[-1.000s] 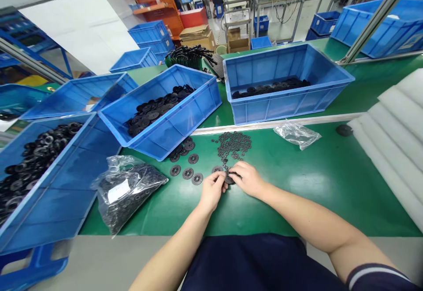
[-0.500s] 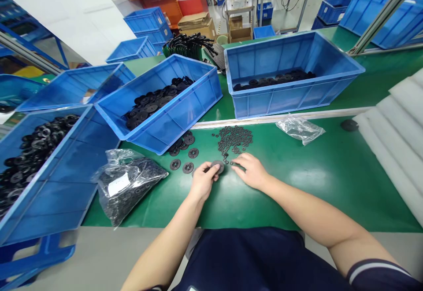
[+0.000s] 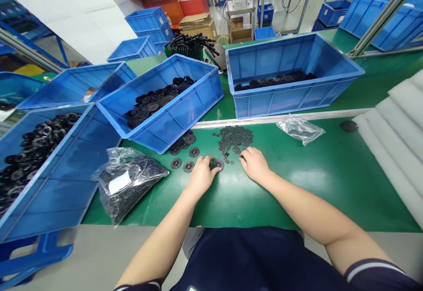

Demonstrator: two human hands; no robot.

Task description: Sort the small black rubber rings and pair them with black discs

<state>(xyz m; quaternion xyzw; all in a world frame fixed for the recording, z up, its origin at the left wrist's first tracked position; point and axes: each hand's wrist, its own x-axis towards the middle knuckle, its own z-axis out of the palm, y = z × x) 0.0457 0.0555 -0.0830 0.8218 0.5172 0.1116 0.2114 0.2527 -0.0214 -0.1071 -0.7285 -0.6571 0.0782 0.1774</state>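
Note:
My left hand (image 3: pixel 202 175) lies palm down on the green work mat (image 3: pixel 297 194), its fingertips against a ribbed black disc (image 3: pixel 217 164). Two similar discs (image 3: pixel 188 166) sit to its left, and more lie close to the blue crate. My right hand (image 3: pixel 254 165) rests on the mat with nothing in it, its fingertips beside a loose heap of small black washers (image 3: pixel 234 138). A few stray washers trail from that heap towards the disc between my hands.
Blue plastic crates (image 3: pixel 185 121) holding black discs stand along the far and left sides. A transparent bag of black parts (image 3: pixel 130 185) lies left of my hands, and a crumpled bag (image 3: pixel 300 129) lies to the right. White foam rolls (image 3: pixel 393 150) line the right edge.
My left hand has let go of the disc, which now lies on the mat, and has dropped onto the mat beside it. My right hand has shifted slightly towards the washers.

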